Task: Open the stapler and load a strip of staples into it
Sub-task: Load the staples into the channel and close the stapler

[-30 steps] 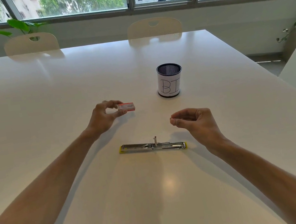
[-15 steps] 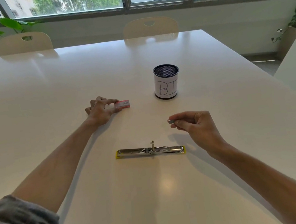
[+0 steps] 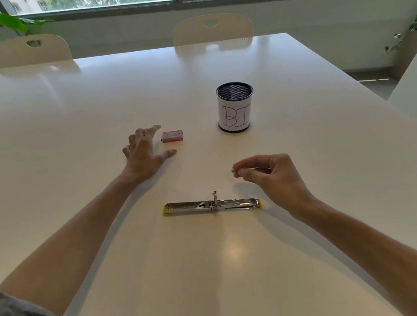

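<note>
Stapler of bare silver metal with yellow end caps [image 3: 211, 205], lying opened flat on white table [image 3: 89, 107], long axis left to right. Nearer: right hand [image 3: 270, 176], pinching thin grey staple strip [image 3: 234, 171] just beyond its right end. Left hand [image 3: 144, 153] spread, empty, beside small red staple box [image 3: 172, 136].

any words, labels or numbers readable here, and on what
"BI": handwritten in large letters on the white paper wrap around the black mesh pen cup.
The small red staple box has print on its top, too small and blurred to read.
The opened stapler shows no marking that can be read.
The staple strip, pinched in the right hand, bears no text.
</note>
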The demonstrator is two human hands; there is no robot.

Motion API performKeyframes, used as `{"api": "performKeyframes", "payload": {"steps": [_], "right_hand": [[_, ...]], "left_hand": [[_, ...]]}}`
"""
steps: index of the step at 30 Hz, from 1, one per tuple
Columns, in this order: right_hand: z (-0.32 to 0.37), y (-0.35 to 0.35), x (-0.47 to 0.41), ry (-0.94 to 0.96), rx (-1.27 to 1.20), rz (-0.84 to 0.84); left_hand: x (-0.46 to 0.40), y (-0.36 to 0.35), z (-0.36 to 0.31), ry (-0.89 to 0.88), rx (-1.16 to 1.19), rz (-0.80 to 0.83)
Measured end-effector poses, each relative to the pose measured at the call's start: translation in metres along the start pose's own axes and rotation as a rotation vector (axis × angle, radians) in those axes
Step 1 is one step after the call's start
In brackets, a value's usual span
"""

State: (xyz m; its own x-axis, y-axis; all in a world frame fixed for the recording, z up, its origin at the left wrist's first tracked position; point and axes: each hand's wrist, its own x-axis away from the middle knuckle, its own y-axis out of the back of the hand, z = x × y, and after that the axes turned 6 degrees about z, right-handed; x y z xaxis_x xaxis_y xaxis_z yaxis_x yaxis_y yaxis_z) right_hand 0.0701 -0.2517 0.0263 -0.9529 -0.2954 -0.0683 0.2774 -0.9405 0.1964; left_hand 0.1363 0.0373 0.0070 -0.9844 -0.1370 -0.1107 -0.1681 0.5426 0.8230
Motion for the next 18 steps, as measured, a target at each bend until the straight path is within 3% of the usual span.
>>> {"api": "performKeyframes", "payload": {"steps": [4, 10, 18], "right_hand": [[0.000, -0.002, 0.003, 0.021, 0.002, 0.043], [-0.002, -0.006, 0.008, 0.036, 0.049, 0.136], [-0.004, -0.011, 0.013, 0.103, 0.153, 0.194]], "left_hand": [[0.054, 0.001, -0.026, -0.200, 0.066, -0.064], [0.116, -0.001, -0.052, -0.336, 0.190, 0.295], [0.130, -0.020, -0.057, -0.441, 0.124, 0.130]]}}
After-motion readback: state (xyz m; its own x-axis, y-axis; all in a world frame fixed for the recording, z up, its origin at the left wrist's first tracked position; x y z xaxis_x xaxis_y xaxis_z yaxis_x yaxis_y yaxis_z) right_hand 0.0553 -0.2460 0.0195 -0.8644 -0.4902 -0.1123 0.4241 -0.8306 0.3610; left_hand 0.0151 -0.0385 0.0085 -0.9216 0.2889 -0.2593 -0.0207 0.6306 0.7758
